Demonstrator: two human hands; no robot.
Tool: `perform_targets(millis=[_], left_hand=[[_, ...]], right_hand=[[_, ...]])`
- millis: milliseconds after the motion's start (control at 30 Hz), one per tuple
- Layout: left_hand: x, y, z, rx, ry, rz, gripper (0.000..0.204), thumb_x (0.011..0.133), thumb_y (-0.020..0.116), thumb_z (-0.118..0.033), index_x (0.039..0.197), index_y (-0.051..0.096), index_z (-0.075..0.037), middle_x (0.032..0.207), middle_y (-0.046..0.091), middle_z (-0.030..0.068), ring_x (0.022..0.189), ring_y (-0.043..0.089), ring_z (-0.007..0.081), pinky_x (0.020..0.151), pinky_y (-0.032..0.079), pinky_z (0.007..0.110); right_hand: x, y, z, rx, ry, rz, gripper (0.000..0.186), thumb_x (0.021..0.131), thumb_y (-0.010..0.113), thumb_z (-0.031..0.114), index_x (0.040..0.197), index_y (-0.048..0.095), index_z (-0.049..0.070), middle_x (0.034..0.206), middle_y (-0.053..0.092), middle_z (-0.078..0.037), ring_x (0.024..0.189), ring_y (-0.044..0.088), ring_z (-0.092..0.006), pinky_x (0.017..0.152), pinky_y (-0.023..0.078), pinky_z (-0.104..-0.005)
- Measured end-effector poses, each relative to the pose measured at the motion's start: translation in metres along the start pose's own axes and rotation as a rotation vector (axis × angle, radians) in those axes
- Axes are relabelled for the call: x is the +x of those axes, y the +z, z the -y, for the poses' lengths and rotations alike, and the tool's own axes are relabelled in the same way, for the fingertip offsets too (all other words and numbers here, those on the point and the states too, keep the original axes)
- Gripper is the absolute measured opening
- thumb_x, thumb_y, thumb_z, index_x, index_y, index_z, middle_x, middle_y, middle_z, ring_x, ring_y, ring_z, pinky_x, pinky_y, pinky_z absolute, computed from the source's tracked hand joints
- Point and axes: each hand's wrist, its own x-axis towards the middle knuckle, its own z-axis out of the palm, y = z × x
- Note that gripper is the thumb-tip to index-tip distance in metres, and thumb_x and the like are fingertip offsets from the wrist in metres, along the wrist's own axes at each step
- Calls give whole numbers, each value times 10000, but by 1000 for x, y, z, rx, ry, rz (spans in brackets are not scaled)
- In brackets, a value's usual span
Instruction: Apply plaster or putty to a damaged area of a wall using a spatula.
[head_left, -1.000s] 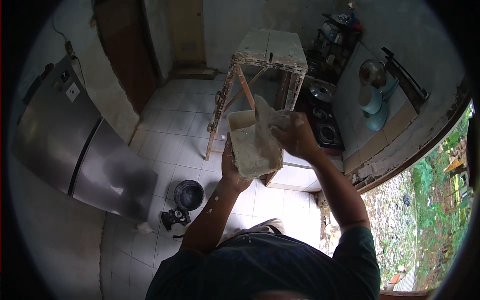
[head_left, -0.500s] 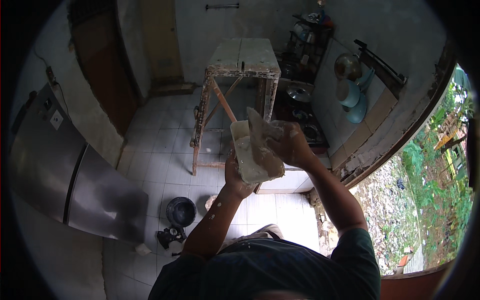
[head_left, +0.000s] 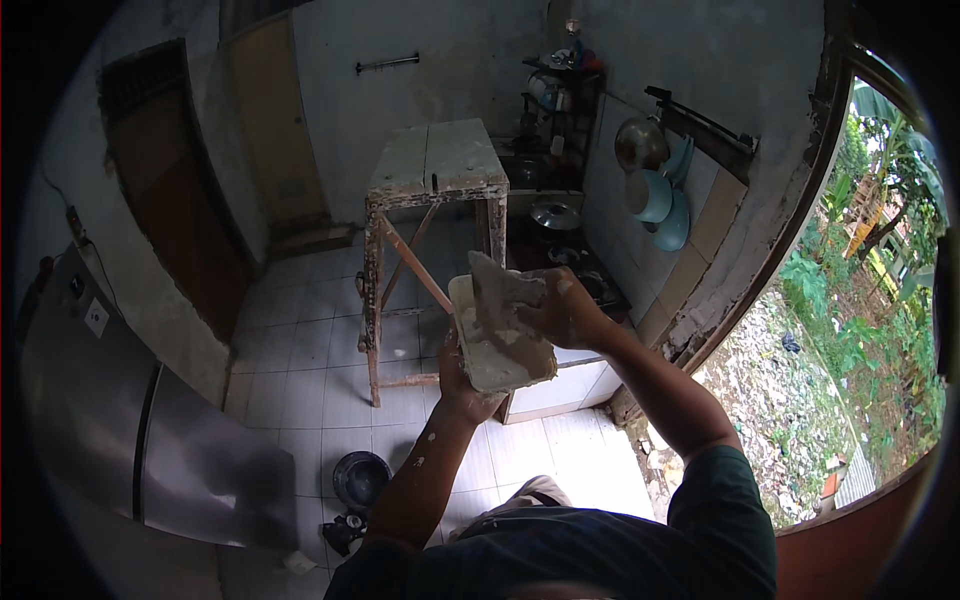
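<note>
My left hand (head_left: 464, 382) is closed round the left side and underside of a white rectangular tub (head_left: 487, 370), which is smeared with pale plaster. In my right hand (head_left: 562, 308) is a flat, plaster-coated scraper (head_left: 492, 290), its broad blade tilted over the tub. The blade's lower part is at the tub's inside, where greyish wet plaster shows. Dried white specks mark my left forearm. The scraper's handle is mostly hidden in my right fingers.
A plaster-crusted wooden trestle (head_left: 437, 158) stands ahead. Beyond it on the right are a stove with a lidded pan (head_left: 556, 214) and hanging blue pans (head_left: 650, 196). A grey fridge (head_left: 215, 440) is at left; a black basin (head_left: 361, 479) sits on the tiled floor. An opening at right shows plants outside.
My view has tilted up and turned right, so the room sits lower and farther left. The scraper blade has shifted over the tub, tilting further left; both hands keep their hold.
</note>
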Motion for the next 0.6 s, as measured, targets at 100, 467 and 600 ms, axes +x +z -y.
perform_targets(millis=[100, 467, 600], left_hand=[[4, 10, -3, 27, -23, -11, 526, 999, 341, -488, 1347, 474, -117, 1302, 552, 121, 1177, 559, 313, 982, 468, 522], [14, 14, 7, -89, -80, 55, 527, 996, 346, -481, 1354, 466, -114, 1298, 556, 126, 1169, 567, 312, 981, 473, 517], [17, 16, 5, -71, -138, 3, 536, 990, 355, -494, 1356, 466, -118, 1301, 555, 128, 1168, 568, 322, 979, 473, 529]], right_hand=[[-2, -11, 27, 116, 137, 127, 302, 755, 668, 129, 979, 645, -72, 832, 697, -174, 729, 678, -201, 681, 527, -327], [-2, -14, 16, 338, 37, 52, 326, 756, 676, 147, 994, 645, -74, 801, 694, -182, 712, 679, -200, 678, 537, -333], [-6, -33, 21, 97, 117, 162, 325, 762, 690, 156, 981, 645, -79, 781, 690, -174, 703, 673, -173, 649, 530, -322]])
